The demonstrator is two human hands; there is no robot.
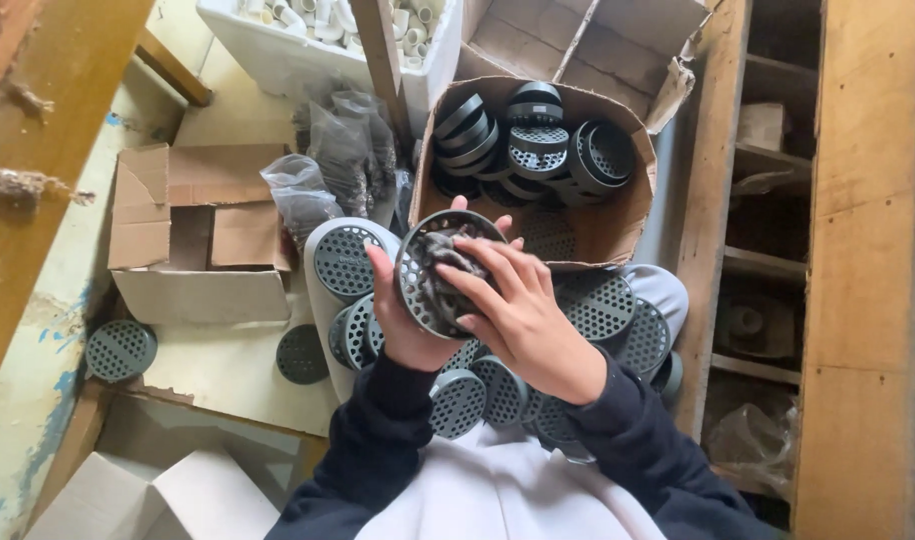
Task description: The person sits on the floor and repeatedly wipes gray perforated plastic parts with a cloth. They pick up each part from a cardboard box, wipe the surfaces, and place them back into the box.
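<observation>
My left hand (403, 320) grips a round grey perforated cap (418, 285) by its rim, tilted toward me. A wad of dark grey cloth (448, 270) lies inside the cap. My right hand (523, 315) presses its fingers on the cloth inside the cap. Several more perforated grey discs (598, 305) lie piled on my lap under both hands. One disc (346, 262) rests on my left knee.
An open cardboard box (618, 225) ahead holds several black-rimmed perforated caps (538, 145). An empty cardboard box (198, 240) sits left, with clear plastic bags (323, 170) beside it. Loose discs (121, 349) lie on the floor. A white foam crate (278, 50) stands behind; wooden shelving (858, 270) stands right.
</observation>
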